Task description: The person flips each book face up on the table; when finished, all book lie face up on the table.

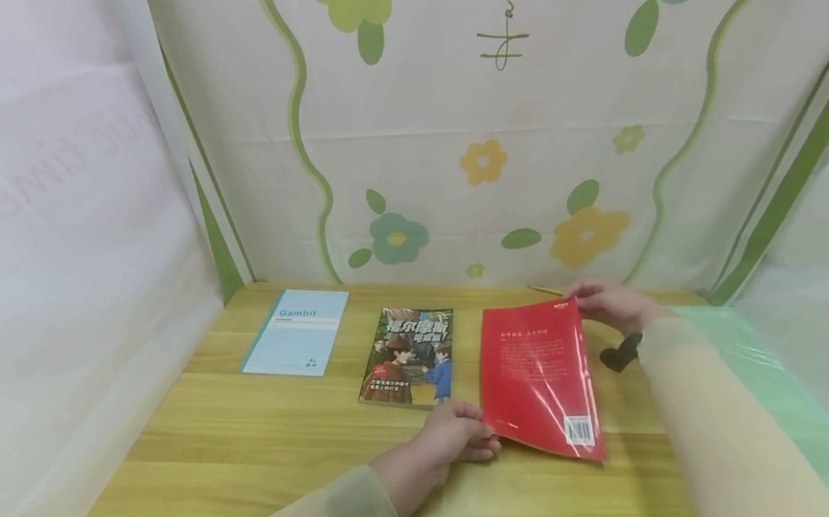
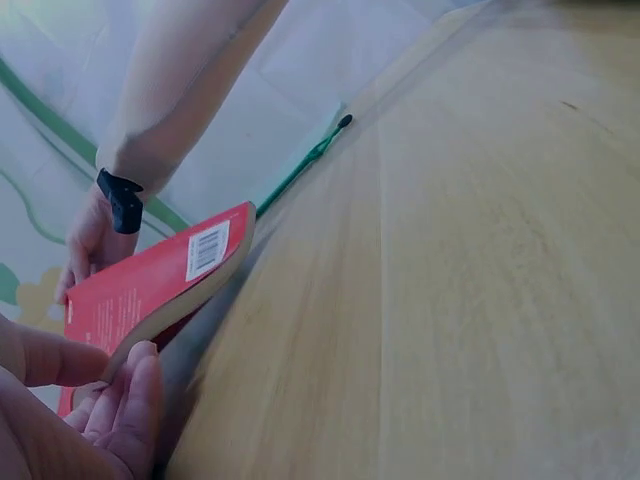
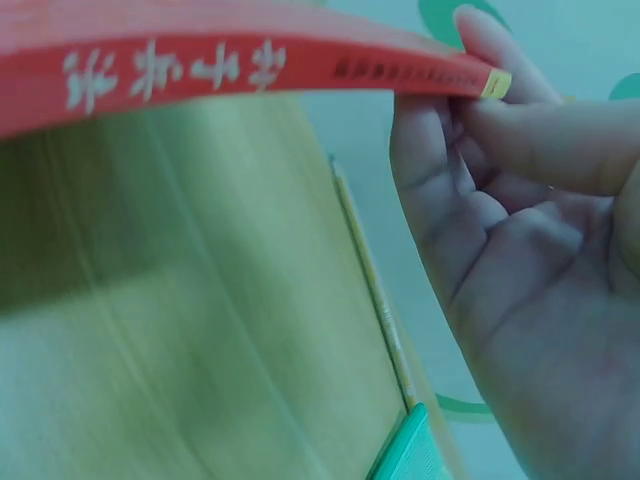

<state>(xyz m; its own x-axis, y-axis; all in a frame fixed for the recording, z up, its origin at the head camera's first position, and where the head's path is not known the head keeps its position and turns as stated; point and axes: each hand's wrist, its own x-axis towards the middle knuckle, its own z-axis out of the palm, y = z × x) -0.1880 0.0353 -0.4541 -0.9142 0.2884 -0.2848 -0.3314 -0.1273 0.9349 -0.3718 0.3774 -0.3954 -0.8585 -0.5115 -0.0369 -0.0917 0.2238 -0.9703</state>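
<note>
Head view: left hand point(image 1: 449, 442) pinched red book point(image 1: 530, 372) at seven o'clock, right hand point(image 1: 614, 306) likewise at one; illustrated book point(image 1: 410, 363) lay toward nine.

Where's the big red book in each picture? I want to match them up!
Head: the red book is right of the middle, in the lower half.
Left wrist: the red book is on the left side, a bit below the middle.
Right wrist: the red book runs across the top, from the left edge, spine showing.
Shared landmark: the right hand, at one end of the book in all three.
</note>
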